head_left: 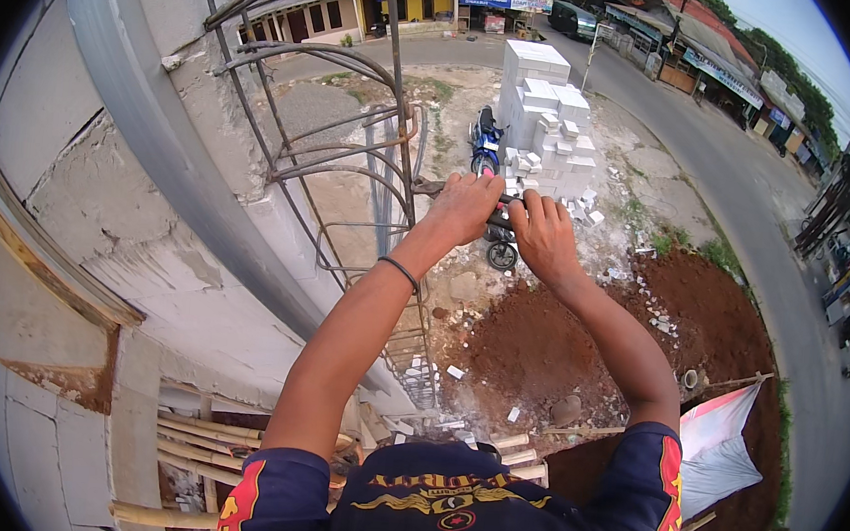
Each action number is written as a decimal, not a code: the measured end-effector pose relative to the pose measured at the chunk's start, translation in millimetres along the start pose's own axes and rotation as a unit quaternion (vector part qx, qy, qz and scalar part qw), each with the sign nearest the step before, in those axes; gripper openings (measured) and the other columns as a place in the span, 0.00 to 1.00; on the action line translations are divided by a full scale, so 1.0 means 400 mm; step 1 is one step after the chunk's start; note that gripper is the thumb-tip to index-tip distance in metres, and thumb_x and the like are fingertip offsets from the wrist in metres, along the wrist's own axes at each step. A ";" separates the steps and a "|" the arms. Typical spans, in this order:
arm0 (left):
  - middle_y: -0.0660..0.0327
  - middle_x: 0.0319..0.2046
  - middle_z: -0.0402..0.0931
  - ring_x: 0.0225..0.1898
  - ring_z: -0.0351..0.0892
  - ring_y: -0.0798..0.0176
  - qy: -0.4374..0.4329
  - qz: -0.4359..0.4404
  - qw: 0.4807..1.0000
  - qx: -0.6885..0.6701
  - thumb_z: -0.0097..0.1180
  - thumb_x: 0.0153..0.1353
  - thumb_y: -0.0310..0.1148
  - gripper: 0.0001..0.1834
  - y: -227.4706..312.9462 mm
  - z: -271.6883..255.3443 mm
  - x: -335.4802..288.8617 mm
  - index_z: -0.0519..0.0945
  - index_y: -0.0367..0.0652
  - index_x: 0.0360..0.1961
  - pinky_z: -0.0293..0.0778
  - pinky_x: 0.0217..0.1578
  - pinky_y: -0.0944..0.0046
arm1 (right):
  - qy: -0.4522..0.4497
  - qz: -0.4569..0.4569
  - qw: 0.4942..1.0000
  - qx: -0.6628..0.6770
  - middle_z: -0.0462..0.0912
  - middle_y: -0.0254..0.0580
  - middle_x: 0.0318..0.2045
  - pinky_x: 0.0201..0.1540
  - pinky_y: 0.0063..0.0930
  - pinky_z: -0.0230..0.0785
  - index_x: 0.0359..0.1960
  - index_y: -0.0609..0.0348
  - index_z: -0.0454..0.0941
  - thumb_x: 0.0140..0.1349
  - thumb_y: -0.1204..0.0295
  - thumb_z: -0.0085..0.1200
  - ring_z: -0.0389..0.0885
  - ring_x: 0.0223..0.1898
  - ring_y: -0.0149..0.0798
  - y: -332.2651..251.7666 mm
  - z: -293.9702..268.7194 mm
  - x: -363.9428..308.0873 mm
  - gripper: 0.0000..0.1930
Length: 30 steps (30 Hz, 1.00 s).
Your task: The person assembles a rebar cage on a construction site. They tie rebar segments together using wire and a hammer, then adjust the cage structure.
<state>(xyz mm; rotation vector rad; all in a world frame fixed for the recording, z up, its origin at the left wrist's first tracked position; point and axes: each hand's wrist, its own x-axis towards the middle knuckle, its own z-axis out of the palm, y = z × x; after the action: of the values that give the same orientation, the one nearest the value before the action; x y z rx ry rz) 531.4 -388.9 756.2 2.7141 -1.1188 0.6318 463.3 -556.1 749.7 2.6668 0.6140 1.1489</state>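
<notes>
Both my arms stretch forward, high above the ground. My left hand (pixel 465 209) is closed around a dark metal hand tool (pixel 429 187), whose exact kind I cannot make out. Its far-left end meets an upright bar of the rebar cage (pixel 402 54). Beside it, my right hand (pixel 545 240) curls over the tool's dark handle end, fingers bent down. A bit of pink shows by each hand. The cage has rusty upright bars tied with bent hoops, and stands just left of my hands, against the block wall.
A light block wall (pixel 177 246) with a grey metal channel (pixel 176 136) runs along my left. Bamboo poles (pixel 201 443) lie low at left. Far below are a blue motorcycle (pixel 487 136), stacked white blocks (pixel 538 95), red soil (pixel 539 344) and a pale tarp (pixel 720 444). A road curves past at right.
</notes>
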 end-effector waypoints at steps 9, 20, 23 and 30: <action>0.60 0.40 0.70 0.48 0.71 0.56 0.214 -0.014 0.976 0.032 0.61 0.52 0.28 0.22 0.013 0.013 -0.032 0.73 0.46 0.50 0.60 0.56 0.49 | 0.085 0.012 0.992 -0.095 0.71 0.45 0.42 0.59 0.53 0.59 0.32 0.58 0.70 0.56 0.72 0.49 0.71 0.46 0.45 -0.030 -0.017 0.032 0.05; 0.60 0.36 0.73 0.42 0.74 0.54 0.160 -0.021 0.986 0.028 0.54 0.53 0.24 0.13 -0.011 0.027 -0.005 0.72 0.46 0.41 0.65 0.44 0.53 | 0.031 -0.017 0.997 -0.062 0.74 0.43 0.34 0.39 0.39 0.64 0.43 0.61 0.72 0.57 0.74 0.48 0.74 0.36 0.45 0.014 -0.012 0.056 0.12; 0.59 0.36 0.73 0.42 0.73 0.53 0.154 -0.014 0.988 0.028 0.52 0.53 0.22 0.13 -0.009 0.036 -0.009 0.72 0.46 0.41 0.65 0.44 0.53 | 0.007 0.004 0.999 -0.046 0.74 0.43 0.34 0.38 0.39 0.65 0.43 0.61 0.72 0.56 0.75 0.49 0.74 0.35 0.44 0.015 0.016 0.044 0.12; 0.59 0.37 0.73 0.44 0.73 0.54 0.160 -0.012 0.987 0.014 0.55 0.51 0.22 0.17 -0.006 0.047 -0.011 0.73 0.45 0.44 0.65 0.47 0.52 | 0.035 0.009 0.999 -0.020 0.74 0.41 0.33 0.36 0.38 0.63 0.43 0.60 0.72 0.55 0.76 0.49 0.74 0.34 0.44 0.022 0.066 0.022 0.13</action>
<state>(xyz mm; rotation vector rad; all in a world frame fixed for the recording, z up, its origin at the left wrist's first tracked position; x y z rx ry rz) 536.4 -389.6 737.2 2.5222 -1.0012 1.0411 490.4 -560.3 740.1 2.6143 0.5729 1.2519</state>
